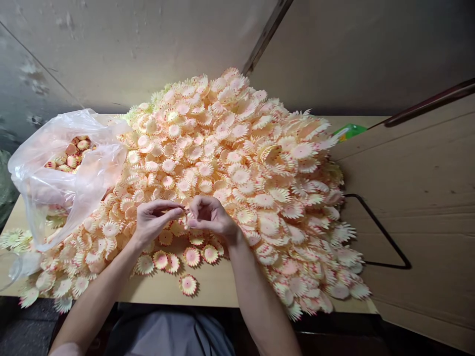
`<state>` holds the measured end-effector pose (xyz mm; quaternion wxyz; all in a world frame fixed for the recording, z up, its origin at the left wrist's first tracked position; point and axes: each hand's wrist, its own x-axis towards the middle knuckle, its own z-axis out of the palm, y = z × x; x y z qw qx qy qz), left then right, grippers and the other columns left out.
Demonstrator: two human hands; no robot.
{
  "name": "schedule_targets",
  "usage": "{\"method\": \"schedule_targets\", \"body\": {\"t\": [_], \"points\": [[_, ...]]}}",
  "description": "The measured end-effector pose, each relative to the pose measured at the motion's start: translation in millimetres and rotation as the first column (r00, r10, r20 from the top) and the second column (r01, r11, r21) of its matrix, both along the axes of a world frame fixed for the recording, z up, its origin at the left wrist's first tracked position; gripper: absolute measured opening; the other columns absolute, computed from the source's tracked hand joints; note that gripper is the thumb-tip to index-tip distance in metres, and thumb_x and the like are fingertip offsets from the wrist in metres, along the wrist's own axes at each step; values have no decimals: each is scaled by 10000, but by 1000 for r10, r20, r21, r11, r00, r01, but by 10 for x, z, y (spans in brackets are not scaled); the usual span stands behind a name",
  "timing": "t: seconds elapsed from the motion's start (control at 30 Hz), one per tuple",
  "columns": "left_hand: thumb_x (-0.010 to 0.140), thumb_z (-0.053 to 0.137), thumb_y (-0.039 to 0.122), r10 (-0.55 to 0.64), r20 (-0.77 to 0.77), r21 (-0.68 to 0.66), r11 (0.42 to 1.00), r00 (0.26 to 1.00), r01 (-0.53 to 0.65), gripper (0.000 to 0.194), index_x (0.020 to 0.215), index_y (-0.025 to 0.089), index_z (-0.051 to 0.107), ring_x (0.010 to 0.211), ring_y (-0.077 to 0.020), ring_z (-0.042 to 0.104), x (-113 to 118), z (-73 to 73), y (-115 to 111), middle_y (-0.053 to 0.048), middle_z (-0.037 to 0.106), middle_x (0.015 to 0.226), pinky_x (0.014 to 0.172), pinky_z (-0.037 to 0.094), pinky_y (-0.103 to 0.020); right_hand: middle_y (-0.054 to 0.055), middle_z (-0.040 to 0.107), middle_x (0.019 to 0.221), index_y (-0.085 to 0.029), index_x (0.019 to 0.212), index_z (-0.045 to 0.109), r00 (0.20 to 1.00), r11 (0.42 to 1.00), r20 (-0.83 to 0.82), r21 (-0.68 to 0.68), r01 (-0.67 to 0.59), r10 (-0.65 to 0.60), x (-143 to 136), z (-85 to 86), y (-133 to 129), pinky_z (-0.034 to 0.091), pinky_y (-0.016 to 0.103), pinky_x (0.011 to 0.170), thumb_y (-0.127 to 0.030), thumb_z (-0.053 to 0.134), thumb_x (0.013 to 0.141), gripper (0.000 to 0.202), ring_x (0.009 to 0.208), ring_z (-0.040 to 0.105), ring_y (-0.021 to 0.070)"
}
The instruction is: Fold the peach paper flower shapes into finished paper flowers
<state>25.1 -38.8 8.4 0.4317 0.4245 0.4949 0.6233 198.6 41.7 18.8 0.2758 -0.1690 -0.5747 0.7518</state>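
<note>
My left hand [158, 220] and my right hand [212, 216] meet over the near middle of a large pile of flower-shaped petal discs [237, 173], cream to pale pink with fringed, red-flecked edges. Thumb and forefinger are pinched together on each hand. Between the fingertips is something small, partly hidden and too small to name. Just below the hands, several loose petal discs [191, 256] with red rims lie on the wooden tabletop [218, 284]. One of these discs [188, 285] lies nearest the table's front edge.
At the left, a clear plastic bag [89, 183] holds smaller, darker red-edged pieces [72, 158]. A transparent cup-like item [14, 271] lies at the left edge. Cardboard [419, 217], a bent black rod [389, 235] and a green packet [349, 131] are at the right. A wall [148, 49] stands behind.
</note>
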Motion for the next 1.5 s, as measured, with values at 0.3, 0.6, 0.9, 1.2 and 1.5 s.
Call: {"method": "schedule_targets", "body": {"t": [0.3,0.6,0.9,1.2,1.5], "points": [[726,837,313,-59,23,21,998,998,59,187,826,163,791,709,-179,762,36,20,16,-76,799,822,641,637,-230,-47,467,572,-182,606,537,998,996,-38,69,-52,55,59,-15,41,342,206,485,-314,833,695,336,510,416,74],[698,856,361,-287,108,18,958,952,287,243,804,148,802,639,-185,742,-28,58,15,-111,791,775,596,622,-255,-75,425,484,-193,527,422,972,992,-213,-45,-114,102,42,-163,11,300,198,429,-337,855,630,467,412,344,47],[660,862,453,-554,78,-99,823,829,560,337,743,134,792,471,-161,667,-197,114,-4,-113,758,658,423,527,-224,-89,348,441,-231,547,346,975,984,-175,-132,116,-138,99,-197,57,322,238,395,-436,834,584,531,372,303,74],[645,875,451,-271,278,35,962,922,272,470,1001,188,714,710,-174,726,-240,-15,91,-87,757,981,619,629,-285,-53,485,481,-243,713,635,898,908,-166,-183,378,-407,44,-135,192,423,293,496,-349,757,621,186,437,441,113],[556,939,326,-118,157,131,987,981,98,372,875,214,785,939,-165,661,-257,-37,160,-44,727,943,879,533,-271,-68,598,603,-218,717,598,854,843,-22,-178,508,-520,-47,-139,192,456,194,510,-251,923,523,380,536,569,81]]}}
